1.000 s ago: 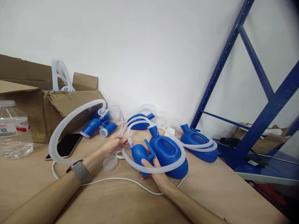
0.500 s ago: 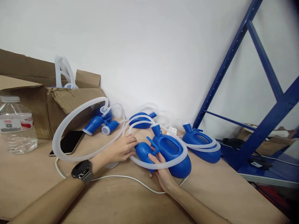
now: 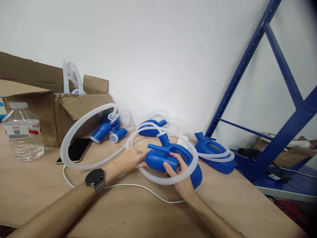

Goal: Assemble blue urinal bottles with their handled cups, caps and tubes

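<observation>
Over the bench (image 3: 111, 215), before a blue jug (image 3: 197, 177), the right hand (image 3: 183, 168) grips a blue cup (image 3: 157, 161) sideways, presumably to steady it while the left hand (image 3: 130, 159), fingers closed, pinches its left end.
</observation>
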### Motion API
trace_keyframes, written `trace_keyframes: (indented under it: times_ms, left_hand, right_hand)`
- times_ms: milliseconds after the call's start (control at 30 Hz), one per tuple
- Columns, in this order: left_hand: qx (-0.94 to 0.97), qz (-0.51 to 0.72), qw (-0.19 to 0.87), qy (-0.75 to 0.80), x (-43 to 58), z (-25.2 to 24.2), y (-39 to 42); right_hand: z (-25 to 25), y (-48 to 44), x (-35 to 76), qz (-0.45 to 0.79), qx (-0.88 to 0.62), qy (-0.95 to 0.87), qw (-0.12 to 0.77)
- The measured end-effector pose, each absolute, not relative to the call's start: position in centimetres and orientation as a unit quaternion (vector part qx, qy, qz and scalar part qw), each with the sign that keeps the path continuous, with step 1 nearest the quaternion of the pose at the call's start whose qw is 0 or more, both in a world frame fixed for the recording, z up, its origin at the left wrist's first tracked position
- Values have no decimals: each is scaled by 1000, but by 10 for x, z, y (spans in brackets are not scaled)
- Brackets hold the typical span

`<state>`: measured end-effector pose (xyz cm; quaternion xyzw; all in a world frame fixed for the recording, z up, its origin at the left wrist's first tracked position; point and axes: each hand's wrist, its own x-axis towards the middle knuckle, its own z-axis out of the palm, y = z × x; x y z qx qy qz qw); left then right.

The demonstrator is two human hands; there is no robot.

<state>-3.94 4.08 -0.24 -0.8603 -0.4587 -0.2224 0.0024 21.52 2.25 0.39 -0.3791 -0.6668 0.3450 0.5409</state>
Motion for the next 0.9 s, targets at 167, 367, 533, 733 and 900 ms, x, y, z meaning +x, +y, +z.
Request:
trace_keyframes:
  times_ms: [167, 367, 533, 733, 900]
  left_hand:
    - [-828, -268, -57, -489, -43, -3, 43]
    - [-828, -323, -124, -441, -38, -1, 45]
    - [-828, -314, -121, -448, -32, 0, 45]
    - [-833, -226, -184, -470, -35, 9, 45]
    - [-781, -262, -128, -552, -48, 13, 42]
  right_hand:
    - [8, 18, 216, 230, -337, -746, 526]
    - [20, 20, 223, 124, -265, -803, 520]
    - [27, 25, 230, 107, -209, -850, 472]
    - [38, 32, 244, 108, -157, -910, 369]
    - [38, 48, 262, 11, -156, -905, 395]
